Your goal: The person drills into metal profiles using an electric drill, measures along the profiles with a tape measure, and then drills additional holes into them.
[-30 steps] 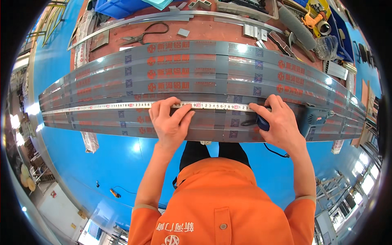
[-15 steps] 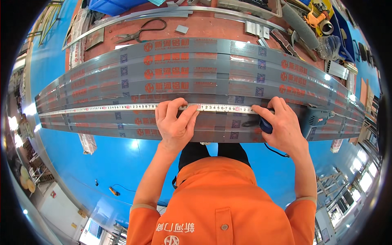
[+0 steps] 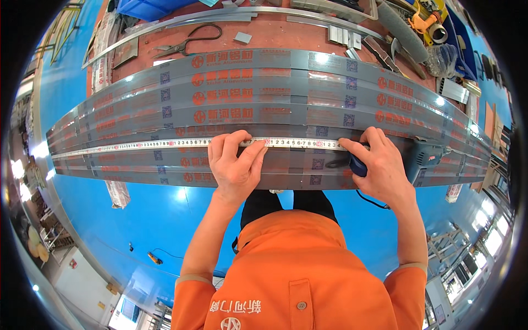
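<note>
A white tape measure (image 3: 297, 143) is drawn out leftward along a row of long grey aluminium profiles (image 3: 297, 115) wrapped in printed film. My left hand (image 3: 236, 162) pinches the tape blade between thumb and fingers near the middle of the profiles. To its right, my right hand (image 3: 377, 162) is closed around the dark blue tape case (image 3: 358, 166), its thumb and fingertip at the blade's end by the case. Just beyond that hand a teal power drill (image 3: 426, 157) lies on the profiles, its body partly hidden by my hand.
On the red bench top (image 3: 275, 36) behind the profiles lie dark scissors (image 3: 187, 43), small metal offcuts (image 3: 344, 37) and a long metal strip (image 3: 165, 23). A blue bin (image 3: 148, 8) stands at the far left. An orange tool (image 3: 423, 25) and a grey roll (image 3: 404, 36) sit at the far right.
Almost nothing differs. The whole view has shifted very slightly, and both hands keep their hold on the tape measure.
</note>
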The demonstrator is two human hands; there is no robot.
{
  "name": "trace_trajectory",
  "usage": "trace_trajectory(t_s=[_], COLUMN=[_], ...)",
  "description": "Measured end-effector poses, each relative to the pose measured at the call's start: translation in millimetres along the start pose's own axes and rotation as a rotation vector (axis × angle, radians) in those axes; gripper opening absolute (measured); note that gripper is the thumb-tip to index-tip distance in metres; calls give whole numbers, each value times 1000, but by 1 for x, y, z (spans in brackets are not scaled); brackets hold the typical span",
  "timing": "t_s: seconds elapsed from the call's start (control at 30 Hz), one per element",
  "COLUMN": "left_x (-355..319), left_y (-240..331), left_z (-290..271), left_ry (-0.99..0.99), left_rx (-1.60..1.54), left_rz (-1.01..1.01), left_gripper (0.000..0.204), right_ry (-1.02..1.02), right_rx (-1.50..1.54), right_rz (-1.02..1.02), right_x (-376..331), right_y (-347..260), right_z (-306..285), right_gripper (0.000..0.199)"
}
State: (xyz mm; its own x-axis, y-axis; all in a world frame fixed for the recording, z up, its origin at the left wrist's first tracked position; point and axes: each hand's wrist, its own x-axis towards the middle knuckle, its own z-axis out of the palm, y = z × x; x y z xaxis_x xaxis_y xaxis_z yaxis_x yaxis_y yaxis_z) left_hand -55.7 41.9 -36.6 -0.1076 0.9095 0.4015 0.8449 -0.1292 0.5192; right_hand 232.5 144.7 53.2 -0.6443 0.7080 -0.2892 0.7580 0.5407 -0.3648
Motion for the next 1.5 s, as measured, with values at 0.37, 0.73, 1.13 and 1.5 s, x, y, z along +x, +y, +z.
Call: trace_trajectory(t_s=[0.37, 0.73, 1.13, 1.5], left_x=[0, 2, 3, 1], left_y=[0, 0, 2, -1], left_z=[1, 3, 2, 3], left_ry=[12, 27, 23, 53], left_rx=[23, 35, 47, 29], left_rz=[10, 14, 14, 50], left_gripper=[23, 23, 24, 23], right_ry=[-1, 20, 27, 62], right_rx=[-25, -35, -38, -64], right_rz=[8, 7, 20, 13], right_x=[0, 1, 0, -5], right_y=[-3, -3, -4, -6], right_z=[-1, 0, 0, 3], right_gripper=[58, 59, 60, 60])
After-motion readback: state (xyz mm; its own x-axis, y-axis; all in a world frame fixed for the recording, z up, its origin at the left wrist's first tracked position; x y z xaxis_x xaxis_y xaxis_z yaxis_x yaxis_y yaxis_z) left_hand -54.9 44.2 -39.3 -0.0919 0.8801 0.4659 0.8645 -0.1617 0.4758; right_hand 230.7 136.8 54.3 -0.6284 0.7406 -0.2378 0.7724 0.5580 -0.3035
